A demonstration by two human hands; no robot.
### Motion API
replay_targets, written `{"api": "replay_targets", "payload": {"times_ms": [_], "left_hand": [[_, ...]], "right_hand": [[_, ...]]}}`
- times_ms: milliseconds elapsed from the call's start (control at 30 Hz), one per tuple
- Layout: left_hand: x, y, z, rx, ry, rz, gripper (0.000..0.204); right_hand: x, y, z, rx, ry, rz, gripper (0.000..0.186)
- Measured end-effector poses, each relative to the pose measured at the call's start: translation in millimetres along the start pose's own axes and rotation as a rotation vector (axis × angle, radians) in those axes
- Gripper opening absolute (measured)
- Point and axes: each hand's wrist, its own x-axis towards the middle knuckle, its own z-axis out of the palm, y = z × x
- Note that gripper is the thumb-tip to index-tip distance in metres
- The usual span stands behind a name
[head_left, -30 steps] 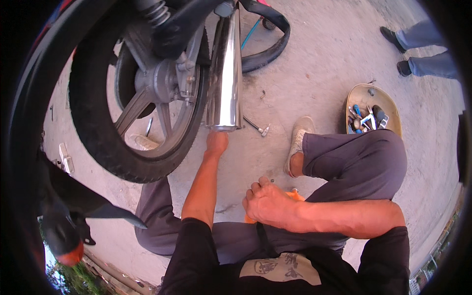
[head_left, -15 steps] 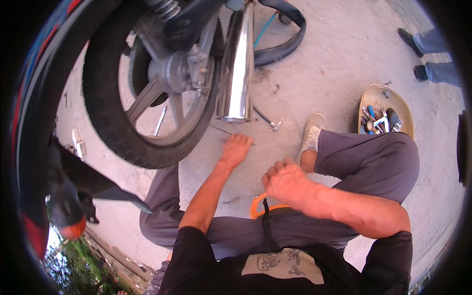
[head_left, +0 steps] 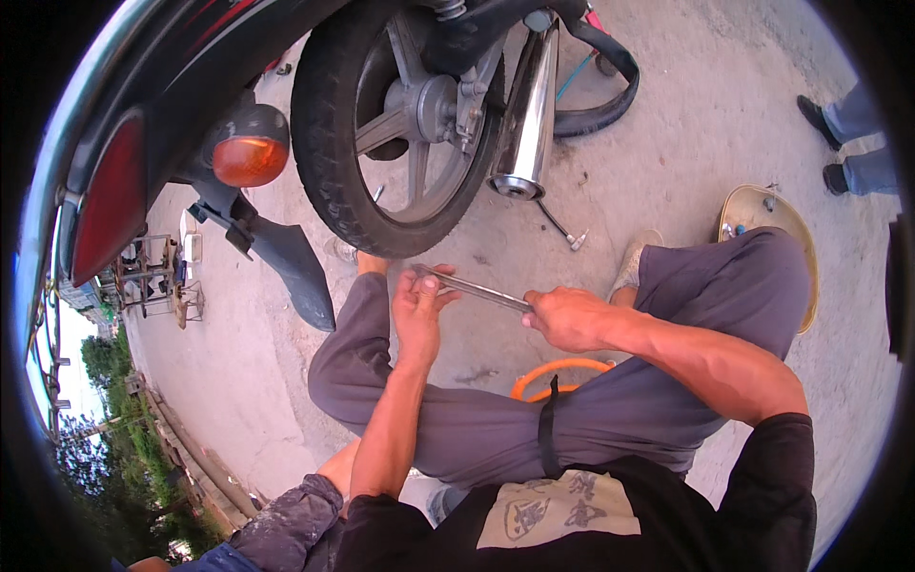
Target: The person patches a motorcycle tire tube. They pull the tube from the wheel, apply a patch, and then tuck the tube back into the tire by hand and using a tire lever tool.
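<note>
A slim metal tire lever (head_left: 486,293) lies across between my hands, slanting a little down to the right. My left hand (head_left: 416,315) has its fingers closed about the left end. The right end is wrapped in my right hand (head_left: 570,319). Just beyond my left hand stands the motorcycle's rear wheel, with a black tire (head_left: 329,176) on a grey spoked rim (head_left: 419,176). The chrome exhaust pipe (head_left: 527,124) points toward me at the wheel's right side.
A hose with a metal end (head_left: 562,227) lies on the concrete beyond my hands. My right knee partly hides a tan tool basin (head_left: 777,205). A mudguard (head_left: 291,272) and orange turn signal (head_left: 250,157) jut out at left. Someone's sleeve (head_left: 291,520) is beside me; another person's trousers (head_left: 863,143) show far right.
My hands were apart, the left low near the ground beside the wheel; now both hold the tire lever. The view has swung left, bringing the motorcycle's tail into sight.
</note>
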Motion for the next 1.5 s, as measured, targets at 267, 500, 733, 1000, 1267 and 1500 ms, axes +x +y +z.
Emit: {"api": "replay_targets", "payload": {"times_ms": [267, 500, 733, 1000, 1267, 1500], "left_hand": [[56.0, -13.5, -41.4, 0.281, 0.314, 0.323, 0.081], [85.0, -9.9, -51.9, 0.474, 0.331, 0.37, 0.077], [80.2, -32.1, -54.0, 0.379, 0.223, 0.311, 0.079], [76.5, -28.3, -54.5, 0.421, 0.224, 0.364, 0.079], [72.5, -10.1, -55.8, 0.523, 0.208, 0.432, 0.08], [69.8, 3.2, -53.6, 0.453, 0.187, 0.45, 0.082]], "right_hand": [[12.0, 8.3, -11.0, 0.185, 0.179, 0.044, 0.029], [32.4, -7.0, -10.2, 0.296, 0.228, 0.009, 0.045], [44.3, -1.0, -15.5, 0.281, 0.466, -0.12, 0.043], [43.8, -16.5, -57.3, -0.14, 0.385, -0.198, 0.042], [47.4, -14.6, -107.2, -0.459, 0.542, -0.254, 0.01], [58.4, -11.5, -102.0, -0.375, 0.46, -0.244, 0.042]]}}
